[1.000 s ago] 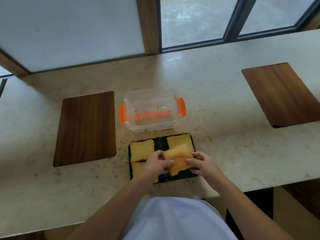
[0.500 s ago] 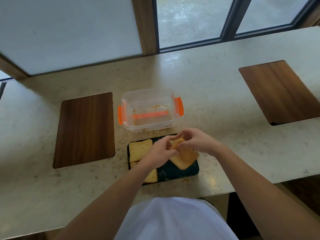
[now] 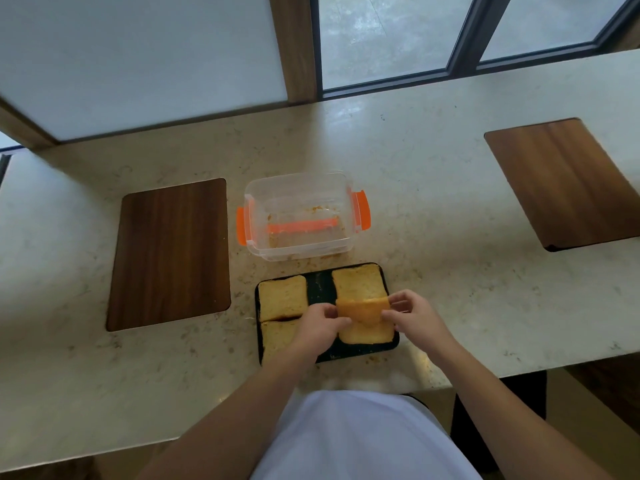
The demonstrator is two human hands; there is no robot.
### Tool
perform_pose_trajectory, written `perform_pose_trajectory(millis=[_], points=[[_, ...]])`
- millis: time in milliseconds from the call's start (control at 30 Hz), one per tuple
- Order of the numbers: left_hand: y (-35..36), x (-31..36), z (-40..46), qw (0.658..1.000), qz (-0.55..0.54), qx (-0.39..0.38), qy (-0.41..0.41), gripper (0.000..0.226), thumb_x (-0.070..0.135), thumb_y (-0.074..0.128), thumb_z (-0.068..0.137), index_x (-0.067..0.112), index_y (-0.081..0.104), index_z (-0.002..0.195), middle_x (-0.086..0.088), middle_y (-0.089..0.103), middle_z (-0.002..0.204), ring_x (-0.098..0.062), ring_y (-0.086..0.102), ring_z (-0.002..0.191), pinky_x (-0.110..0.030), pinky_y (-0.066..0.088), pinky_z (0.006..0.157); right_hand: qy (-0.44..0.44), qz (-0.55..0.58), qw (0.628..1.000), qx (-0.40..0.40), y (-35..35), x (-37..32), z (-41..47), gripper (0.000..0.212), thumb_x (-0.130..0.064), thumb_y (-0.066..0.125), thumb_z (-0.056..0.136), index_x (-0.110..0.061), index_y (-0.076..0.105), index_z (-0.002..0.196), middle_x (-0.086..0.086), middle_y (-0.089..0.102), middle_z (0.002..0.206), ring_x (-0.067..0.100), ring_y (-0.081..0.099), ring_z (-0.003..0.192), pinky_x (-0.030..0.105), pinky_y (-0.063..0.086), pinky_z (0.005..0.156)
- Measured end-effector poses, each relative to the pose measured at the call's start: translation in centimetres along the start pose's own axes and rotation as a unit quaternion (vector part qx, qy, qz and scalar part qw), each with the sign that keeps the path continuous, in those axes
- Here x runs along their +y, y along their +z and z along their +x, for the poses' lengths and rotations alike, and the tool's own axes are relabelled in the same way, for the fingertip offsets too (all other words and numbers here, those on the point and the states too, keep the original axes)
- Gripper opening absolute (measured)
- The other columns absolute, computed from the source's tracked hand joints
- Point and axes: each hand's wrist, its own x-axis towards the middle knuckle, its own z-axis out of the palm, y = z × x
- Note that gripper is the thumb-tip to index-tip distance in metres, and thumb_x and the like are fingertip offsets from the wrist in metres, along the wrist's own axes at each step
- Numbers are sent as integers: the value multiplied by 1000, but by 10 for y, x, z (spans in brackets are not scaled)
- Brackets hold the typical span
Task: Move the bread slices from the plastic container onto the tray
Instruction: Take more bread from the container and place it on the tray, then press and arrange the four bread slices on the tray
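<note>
A black tray (image 3: pixel 320 280) lies near the counter's front edge with several toasted bread slices on it: one at the back left (image 3: pixel 282 296), one at the back right (image 3: pixel 358 281), one at the front left partly under my left forearm, and one at the front right (image 3: pixel 367 336). Both hands pinch another slice (image 3: pixel 360 311) upright over the tray's right half, my left hand (image 3: pixel 320 329) at its left edge and my right hand (image 3: pixel 412 315) at its right edge. The clear plastic container (image 3: pixel 298 251) with orange clips stands just behind the tray, holding only crumbs.
Dark wooden boards are set into the pale stone counter, one at the left (image 3: pixel 169 252) and one at the far right (image 3: pixel 568 183). Crumbs lie scattered around the container and tray. A window wall runs behind the counter.
The hands moved forward over the tray's back right, then came back to its right half. A slice now lies flat at the front right, and both hands hold another slice upright above it.
</note>
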Motion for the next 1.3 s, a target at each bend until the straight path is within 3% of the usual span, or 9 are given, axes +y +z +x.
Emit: perform_pose_trajectory(millis=[200, 300, 367, 433, 633, 867, 1100, 1200, 1300], points=[[7, -12, -1, 995, 86, 51, 3, 29, 20, 73, 90, 21, 56, 113, -1, 67, 98, -17, 66, 89, -40, 59, 84, -35, -151, 988, 16, 14, 15, 4, 27, -20, 70, 93, -18, 66, 119, 0, 68, 111, 13, 65, 98, 36, 58, 89], [8, -5, 2, 988, 133, 67, 43, 35, 20, 73, 90, 19, 54, 119, 4, 62, 95, -12, 62, 84, -30, 56, 71, -50, -207, 977, 27, 13, 15, 7, 43, -24, 69, 92, -19, 59, 133, -3, 62, 113, 13, 62, 97, 31, 55, 85], [10, -2, 2, 978, 178, 73, 80, 40, 21, 72, 90, 20, 53, 125, 9, 57, 94, -5, 57, 80, -20, 45, 61, -62, -228, 972, 21, 13, 15, 7, 53, -25, 68, 92, -21, 51, 142, -7, 60, 110, 12, 61, 95, 27, 52, 78], [13, -4, 0, 967, 219, 71, 112, 45, 22, 71, 90, 20, 52, 131, 8, 58, 95, -6, 56, 80, -18, 40, 60, -79, -263, 961, 7, 12, 14, 6, 58, -26, 66, 92, -25, 46, 146, -5, 61, 113, 12, 60, 95, 28, 52, 79], [20, -8, -4, 944, 284, 69, 153, 45, 28, 70, 89, 21, 54, 130, 7, 59, 101, -9, 57, 88, -23, 46, 72, -131, -380, 915, -21, 7, 15, 2, 37, -27, 57, 93, -24, 55, 130, -2, 55, 104, 16, 56, 89, 30, 51, 70], [21, -1, -6, 964, 241, 56, 98, 23, 33, 59, 91, 30, 47, 111, 7, 64, 77, -5, 61, 63, -20, 40, 48, -155, -435, 887, -9, 10, 6, 0, 23, -29, 52, 94, -20, 56, 115, -2, 52, 96, 17, 51, 85, 29, 41, 63], [22, 7, 1, 977, 202, 37, 57, 12, 28, 58, 88, 26, 48, 94, 2, 59, 94, -8, 55, 76, -28, 49, 65, -119, -452, 884, -5, 9, -2, -1, 20, -30, 49, 95, -17, 54, 110, 1, 45, 97, 20, 47, 80, 32, 38, 62], [23, 10, 3, 983, 175, 28, 44, 14, 29, 58, 89, 24, 51, 101, 3, 60, 92, -10, 58, 78, -30, 51, 68, -114, -451, 885, -14, 8, -4, 1, 19, -30, 48, 96, -17, 55, 107, 0, 48, 96, 19, 51, 80, 33, 42, 64], [18, 11, 1, 983, 170, 51, 49, 32, 27, 60, 90, 17, 54, 120, 1, 60, 102, -9, 59, 80, -27, 50, 61, -99, -452, 886, -23, 8, -6, 4, 23, -31, 48, 96, -17, 57, 111, 2, 53, 101, 19, 54, 82, 34, 47, 66]])
